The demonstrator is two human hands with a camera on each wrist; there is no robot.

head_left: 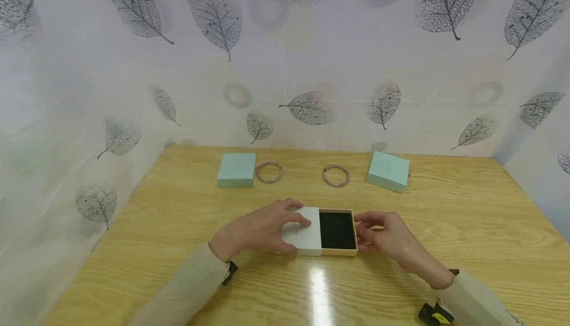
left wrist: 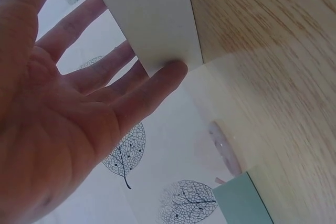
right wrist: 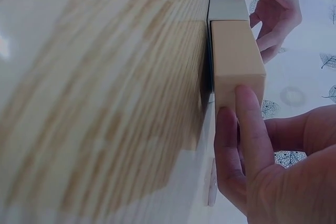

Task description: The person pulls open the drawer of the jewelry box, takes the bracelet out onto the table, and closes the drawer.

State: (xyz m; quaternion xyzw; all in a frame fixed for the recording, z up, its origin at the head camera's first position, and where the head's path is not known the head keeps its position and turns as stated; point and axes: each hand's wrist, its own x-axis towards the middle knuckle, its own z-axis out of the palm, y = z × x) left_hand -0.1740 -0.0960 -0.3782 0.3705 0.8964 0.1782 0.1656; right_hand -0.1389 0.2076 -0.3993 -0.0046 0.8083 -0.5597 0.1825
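Note:
A white box sleeve [head_left: 310, 239] lies flat on the table in the head view. My left hand [head_left: 267, 229] spans it, thumb at the near side and other fingers towards the far side, with one finger over the top. Sticking out from the sleeve's right side is a tan drawer [head_left: 339, 253] with a black lining [head_left: 337, 230]. My right hand [head_left: 387, 234] is at the drawer's outer end. In the right wrist view, its fingertips press against the tan end wall [right wrist: 231, 85]. The left wrist view shows the sleeve's side [left wrist: 147, 19] between thumb and fingers.
Behind the hands stand two pale green boxes [head_left: 237, 170] [head_left: 388, 171], one left and one right. Two pinkish bangles [head_left: 281, 173] [head_left: 349, 174] lie between them. A leaf-patterned curtain [head_left: 285, 78] closes off the back and sides of the wooden table [head_left: 178, 207].

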